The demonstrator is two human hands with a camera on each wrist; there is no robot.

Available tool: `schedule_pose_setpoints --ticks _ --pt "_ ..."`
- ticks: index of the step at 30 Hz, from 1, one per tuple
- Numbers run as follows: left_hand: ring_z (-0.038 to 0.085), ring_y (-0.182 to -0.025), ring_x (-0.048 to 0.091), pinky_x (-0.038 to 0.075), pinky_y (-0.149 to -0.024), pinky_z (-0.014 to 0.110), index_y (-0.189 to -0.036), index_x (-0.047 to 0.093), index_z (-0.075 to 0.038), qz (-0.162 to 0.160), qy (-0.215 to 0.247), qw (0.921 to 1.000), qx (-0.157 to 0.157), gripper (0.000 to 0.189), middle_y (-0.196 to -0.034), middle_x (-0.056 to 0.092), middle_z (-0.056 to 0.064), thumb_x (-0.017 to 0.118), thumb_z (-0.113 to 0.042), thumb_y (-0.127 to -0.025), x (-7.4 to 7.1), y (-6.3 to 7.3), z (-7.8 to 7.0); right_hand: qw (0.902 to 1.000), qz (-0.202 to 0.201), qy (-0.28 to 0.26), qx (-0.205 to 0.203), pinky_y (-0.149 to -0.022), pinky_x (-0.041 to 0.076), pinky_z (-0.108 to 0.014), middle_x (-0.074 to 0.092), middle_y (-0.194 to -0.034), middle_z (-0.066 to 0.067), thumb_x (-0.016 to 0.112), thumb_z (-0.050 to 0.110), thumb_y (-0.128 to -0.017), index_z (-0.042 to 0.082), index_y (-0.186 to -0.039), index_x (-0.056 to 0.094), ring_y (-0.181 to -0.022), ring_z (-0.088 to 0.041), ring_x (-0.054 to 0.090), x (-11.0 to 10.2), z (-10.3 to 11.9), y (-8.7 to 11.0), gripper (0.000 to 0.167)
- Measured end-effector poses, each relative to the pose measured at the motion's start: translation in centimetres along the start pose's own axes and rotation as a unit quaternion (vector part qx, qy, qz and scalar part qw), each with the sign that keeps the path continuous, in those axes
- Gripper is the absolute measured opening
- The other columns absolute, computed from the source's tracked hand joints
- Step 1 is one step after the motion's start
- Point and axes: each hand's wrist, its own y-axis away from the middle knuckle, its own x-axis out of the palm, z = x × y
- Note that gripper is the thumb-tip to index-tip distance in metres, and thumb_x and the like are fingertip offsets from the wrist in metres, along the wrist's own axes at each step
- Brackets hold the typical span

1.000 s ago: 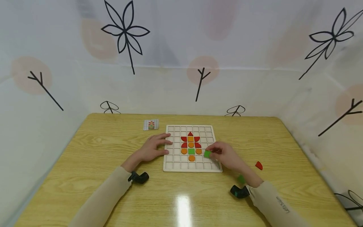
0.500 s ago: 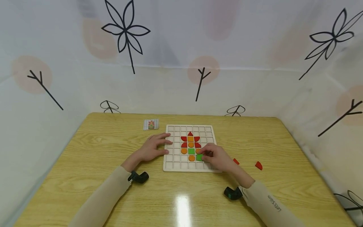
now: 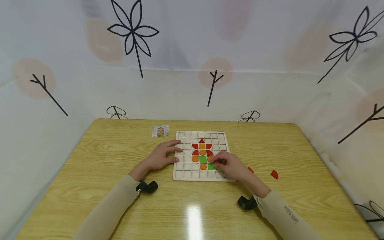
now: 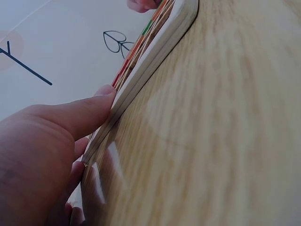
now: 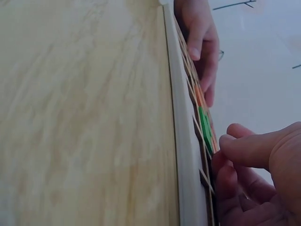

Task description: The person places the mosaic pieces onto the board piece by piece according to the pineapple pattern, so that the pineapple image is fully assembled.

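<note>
A pale wooden grid board (image 3: 186, 174) lies on the table, bearing a pattern of red, orange and green pieces. My left hand (image 3: 159, 156) rests with spread fingers at the board's left edge; the left wrist view shows its thumb (image 4: 101, 106) against the side. Over the lower right cells, my right hand (image 3: 232, 165) has its thumb and curled fingers at a green square tile (image 3: 211, 166). That tile lies right of an orange disc (image 3: 203, 166) in the same row. In the right wrist view, the fingertips meet the near end of the green tile (image 5: 205, 129).
A small pattern card (image 3: 160, 131) lies behind the board's left corner. To the right are a red quarter-circle piece (image 3: 274, 174) and another red piece (image 3: 250, 170), partly hidden by the right forearm. A patterned cloth (image 3: 180, 93) hangs behind the table.
My right hand has carried the green square left and toward me, into the cell beside the lower orange disc. Over the last half second it has barely moved. My left hand stays put.
</note>
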Motion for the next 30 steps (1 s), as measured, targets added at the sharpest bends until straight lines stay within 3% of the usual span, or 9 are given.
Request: schedule_pose_setpoints --ticks 9,17,24,30 --pt "0.034 -0.145 0.029 0.017 -0.113 0.064 -0.131 0.066 -0.015 0.002 0.004 1.0 -0.003 0.038 -0.157 0.037 0.012 0.069 -0.029 -0.096 0.0 0.1 -0.1 0.9992 -0.027 0.0 0.029 -0.078 0.052 -0.027 0.067 -0.108 -0.006 0.066 0.0 -0.094 0.006 -0.107 0.073 -0.09 -0.019 0.061 -2.7 -1.0 1.1 0.015" --pt "0.034 -0.146 0.029 0.016 -0.113 0.063 -0.131 0.066 -0.014 0.003 0.007 1.0 -0.003 0.038 -0.157 0.037 0.012 0.069 -0.028 -0.096 -0.1 0.0 -0.5 0.9962 -0.058 0.025 0.06 -0.081 0.054 -0.03 0.068 -0.115 -0.014 0.065 0.005 -0.096 0.002 -0.113 0.071 -0.097 -0.026 0.064 -6.1 -3.3 2.4 0.018" --pt "0.033 -0.146 0.028 0.016 -0.114 0.062 -0.132 0.066 -0.014 0.006 0.007 1.0 0.001 0.038 -0.157 0.036 0.012 0.068 -0.029 -0.096 0.1 -0.1 -0.4 0.9943 -0.008 0.035 0.101 -0.087 0.05 -0.035 0.065 -0.123 -0.014 0.064 0.017 -0.099 0.003 -0.123 0.067 -0.106 -0.027 0.061 -8.5 -5.4 3.3 0.028" --pt "0.032 -0.146 0.029 0.016 -0.114 0.06 -0.131 0.066 -0.015 0.005 0.005 0.9999 -0.009 0.038 -0.158 0.037 0.01 0.068 -0.029 -0.096 0.1 0.1 -0.2 0.9933 0.048 0.003 0.105 -0.089 0.045 -0.039 0.059 -0.127 -0.014 0.068 0.027 -0.097 0.005 -0.127 0.066 -0.105 -0.025 0.054 -8.7 -5.4 2.8 0.038"
